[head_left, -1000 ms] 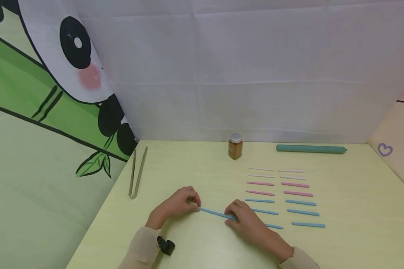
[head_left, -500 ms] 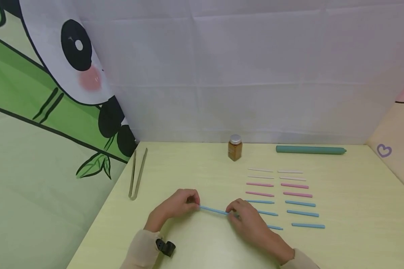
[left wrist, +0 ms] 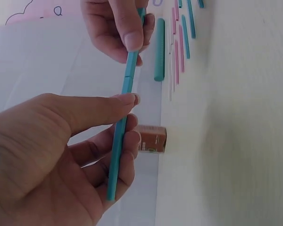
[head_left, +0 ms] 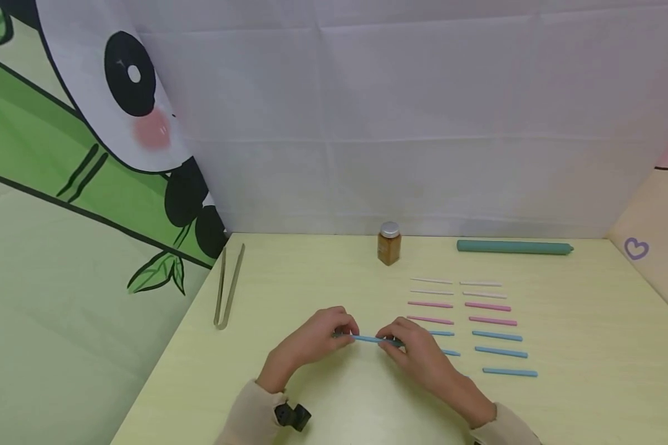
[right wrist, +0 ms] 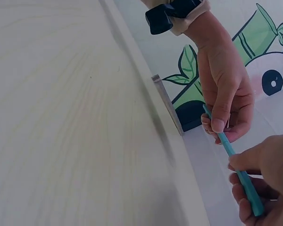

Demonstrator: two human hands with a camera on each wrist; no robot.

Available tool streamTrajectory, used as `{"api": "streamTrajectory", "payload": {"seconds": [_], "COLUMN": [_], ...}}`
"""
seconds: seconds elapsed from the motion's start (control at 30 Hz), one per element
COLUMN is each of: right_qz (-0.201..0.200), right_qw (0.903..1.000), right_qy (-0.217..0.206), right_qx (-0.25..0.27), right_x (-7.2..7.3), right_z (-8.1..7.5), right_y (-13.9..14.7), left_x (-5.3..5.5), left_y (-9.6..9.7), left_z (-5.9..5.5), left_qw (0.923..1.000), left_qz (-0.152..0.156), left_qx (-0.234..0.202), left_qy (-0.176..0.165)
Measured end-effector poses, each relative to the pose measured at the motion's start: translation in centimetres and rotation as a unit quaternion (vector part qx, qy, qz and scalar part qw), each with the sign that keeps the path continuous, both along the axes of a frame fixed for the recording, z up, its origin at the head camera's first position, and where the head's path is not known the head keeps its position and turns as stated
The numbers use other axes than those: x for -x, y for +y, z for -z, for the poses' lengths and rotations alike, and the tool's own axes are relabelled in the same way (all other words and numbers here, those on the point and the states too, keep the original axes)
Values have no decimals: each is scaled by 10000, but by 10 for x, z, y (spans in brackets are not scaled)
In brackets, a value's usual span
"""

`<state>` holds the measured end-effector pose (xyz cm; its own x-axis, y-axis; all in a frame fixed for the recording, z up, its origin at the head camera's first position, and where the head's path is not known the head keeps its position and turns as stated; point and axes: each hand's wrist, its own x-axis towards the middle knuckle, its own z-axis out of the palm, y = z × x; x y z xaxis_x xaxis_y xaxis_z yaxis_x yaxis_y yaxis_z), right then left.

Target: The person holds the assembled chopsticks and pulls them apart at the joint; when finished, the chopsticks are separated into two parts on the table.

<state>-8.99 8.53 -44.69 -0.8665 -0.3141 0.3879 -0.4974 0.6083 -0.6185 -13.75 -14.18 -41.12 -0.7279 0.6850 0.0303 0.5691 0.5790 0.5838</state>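
Observation:
Between my two hands runs a slim blue stick, held nearly level over the table. My left hand pinches its left part between thumb and fingers, and its end shows past the palm in the left wrist view. My right hand grips the other part. A thin seam crosses the blue stick between the two grips. Beside the right hand lie more blue sticks, partly covered by it on the left column. Pink sticks and thinner white sticks lie behind them in two columns.
A small brown jar with a silver lid stands at the back. Right of it lies a green cylinder. Metal tongs lie along the table's left edge. A white cloth hangs behind the table.
My left hand has moved right and a little away from me, closer to the right hand. Less of the stick shows between them. The right hand has shifted only slightly.

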Motion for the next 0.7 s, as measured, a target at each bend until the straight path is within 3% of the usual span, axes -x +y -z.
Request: {"api": "streamTrajectory", "payload": {"seconds": [0.2,0.47,0.7], "right_qz": [-38,-124,-173], "right_qw": [9998,9999,9997], "right_qy": [198,38,168], "right_qx": [33,-23,2], "right_x": [-1,0,2], "right_z": [-1,-1,-2], "right_y": [5,10,12], "left_x": [-4,-5,-3], "left_y": [10,16,19], "left_z": [3,10,11], "left_qw": [9995,9981,9962], "left_qz": [1,-76,-96], "left_qx": [-165,-443,-545], "left_qy": [253,432,674]}}
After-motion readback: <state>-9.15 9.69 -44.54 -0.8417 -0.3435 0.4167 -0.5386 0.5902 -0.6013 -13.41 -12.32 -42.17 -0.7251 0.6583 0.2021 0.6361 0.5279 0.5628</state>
